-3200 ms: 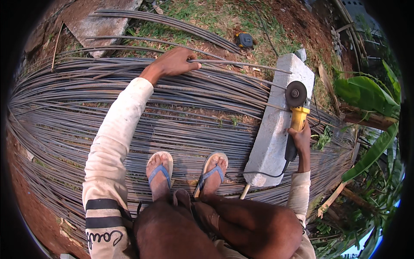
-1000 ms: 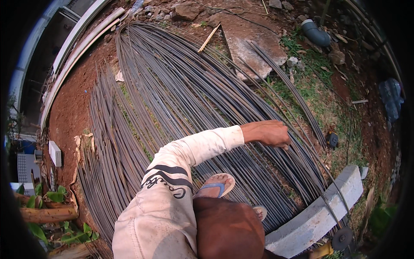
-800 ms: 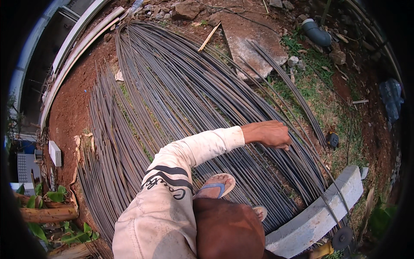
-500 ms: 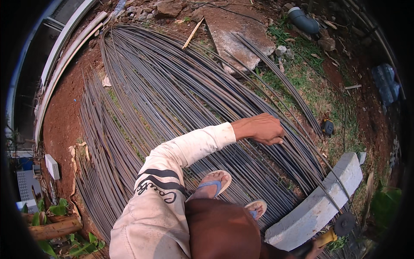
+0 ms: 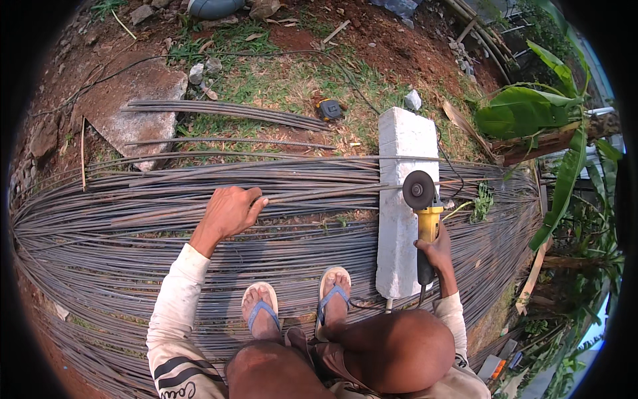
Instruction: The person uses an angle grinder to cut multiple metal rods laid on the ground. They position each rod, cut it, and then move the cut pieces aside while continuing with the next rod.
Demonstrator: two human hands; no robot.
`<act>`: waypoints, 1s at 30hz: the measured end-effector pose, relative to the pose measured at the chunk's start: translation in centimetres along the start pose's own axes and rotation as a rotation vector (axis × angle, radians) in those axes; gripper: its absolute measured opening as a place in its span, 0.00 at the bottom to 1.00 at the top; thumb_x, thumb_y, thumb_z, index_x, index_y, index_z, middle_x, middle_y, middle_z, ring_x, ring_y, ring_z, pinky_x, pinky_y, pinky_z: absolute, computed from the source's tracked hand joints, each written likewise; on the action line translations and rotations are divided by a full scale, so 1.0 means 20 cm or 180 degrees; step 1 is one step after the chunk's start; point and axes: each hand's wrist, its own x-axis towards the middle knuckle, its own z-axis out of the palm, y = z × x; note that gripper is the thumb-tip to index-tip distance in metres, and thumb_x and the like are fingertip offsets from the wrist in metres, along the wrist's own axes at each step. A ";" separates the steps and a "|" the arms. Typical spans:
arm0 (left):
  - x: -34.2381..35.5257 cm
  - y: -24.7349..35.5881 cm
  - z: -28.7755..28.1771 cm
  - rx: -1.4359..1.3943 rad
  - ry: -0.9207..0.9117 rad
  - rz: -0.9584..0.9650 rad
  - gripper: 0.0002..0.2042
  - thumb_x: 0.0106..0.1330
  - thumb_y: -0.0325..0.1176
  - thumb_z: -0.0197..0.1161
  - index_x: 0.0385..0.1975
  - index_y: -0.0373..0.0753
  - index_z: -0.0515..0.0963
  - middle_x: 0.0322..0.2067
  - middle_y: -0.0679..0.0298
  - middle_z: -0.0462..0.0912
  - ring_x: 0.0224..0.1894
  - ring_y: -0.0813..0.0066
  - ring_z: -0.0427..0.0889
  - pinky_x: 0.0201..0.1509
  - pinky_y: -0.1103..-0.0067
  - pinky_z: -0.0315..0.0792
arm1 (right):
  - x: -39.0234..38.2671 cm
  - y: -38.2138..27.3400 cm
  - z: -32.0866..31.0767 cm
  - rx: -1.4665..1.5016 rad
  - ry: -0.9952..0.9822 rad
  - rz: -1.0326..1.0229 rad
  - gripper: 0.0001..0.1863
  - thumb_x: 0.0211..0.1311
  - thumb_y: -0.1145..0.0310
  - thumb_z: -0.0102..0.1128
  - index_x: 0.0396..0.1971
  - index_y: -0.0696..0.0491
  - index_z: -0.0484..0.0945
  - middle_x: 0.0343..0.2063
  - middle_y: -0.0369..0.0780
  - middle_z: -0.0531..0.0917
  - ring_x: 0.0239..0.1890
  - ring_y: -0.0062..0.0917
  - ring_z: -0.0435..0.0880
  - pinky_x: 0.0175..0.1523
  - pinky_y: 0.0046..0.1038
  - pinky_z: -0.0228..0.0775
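Note:
My left hand (image 5: 229,214) is closed around a thin steel rod (image 5: 319,196), which slants up from the bundle and reaches over the pale concrete block (image 5: 397,253). In my right hand (image 5: 437,247) is a yellow and black angle grinder (image 5: 428,223), gripped by its body. Its dark round disc (image 5: 419,190) stands over the block beside the rod; whether disc and rod touch, I cannot tell. Beneath both hands a wide spread of long steel rods (image 5: 166,266) covers the ground.
My sandalled feet (image 5: 262,309) stand on the rods. Beyond them lie a few shorter cut rods (image 5: 226,112), a tape measure (image 5: 329,108) and a broken concrete slab (image 5: 143,100). A power cable (image 5: 349,73) crosses the grass. Banana leaves (image 5: 531,113) hang at the right.
The view has swung right, bringing the block and the whole grinder into sight. My left hand, earlier above the rods, now grips one. The grinder is now upright over the block.

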 end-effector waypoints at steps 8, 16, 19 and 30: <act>0.00 -0.05 0.07 -0.0095 0.0101 0.0085 0.16 0.76 0.45 0.64 0.35 0.37 0.86 0.18 0.49 0.81 0.26 0.41 0.83 0.33 0.52 0.74 | 0.03 -0.16 0.09 -0.0295 -0.0057 0.0035 0.34 0.44 0.68 0.79 0.55 0.60 0.78 0.43 0.48 0.90 0.46 0.39 0.90 0.55 0.38 0.80; 0.01 -0.05 0.06 -0.0154 0.0050 0.0001 0.15 0.76 0.44 0.65 0.35 0.37 0.85 0.18 0.48 0.82 0.25 0.41 0.83 0.32 0.52 0.73 | 0.10 -0.19 0.10 -0.0600 -0.0106 0.0042 0.35 0.44 0.68 0.79 0.56 0.61 0.77 0.44 0.51 0.89 0.48 0.42 0.90 0.56 0.39 0.80; 0.00 -0.04 0.07 -0.0117 0.0119 0.0012 0.15 0.76 0.43 0.64 0.33 0.36 0.84 0.18 0.48 0.81 0.25 0.40 0.82 0.32 0.52 0.73 | 0.12 -0.17 0.10 -0.0683 -0.0146 -0.0004 0.35 0.45 0.68 0.80 0.56 0.61 0.77 0.45 0.50 0.89 0.48 0.40 0.90 0.56 0.39 0.81; -0.03 -0.03 0.09 -0.0116 0.0183 0.0049 0.15 0.76 0.42 0.65 0.30 0.37 0.81 0.16 0.50 0.77 0.22 0.41 0.78 0.28 0.54 0.68 | 0.19 -0.10 0.14 -0.0721 -0.0166 -0.0149 0.34 0.46 0.69 0.83 0.56 0.59 0.78 0.44 0.48 0.91 0.46 0.39 0.92 0.55 0.38 0.82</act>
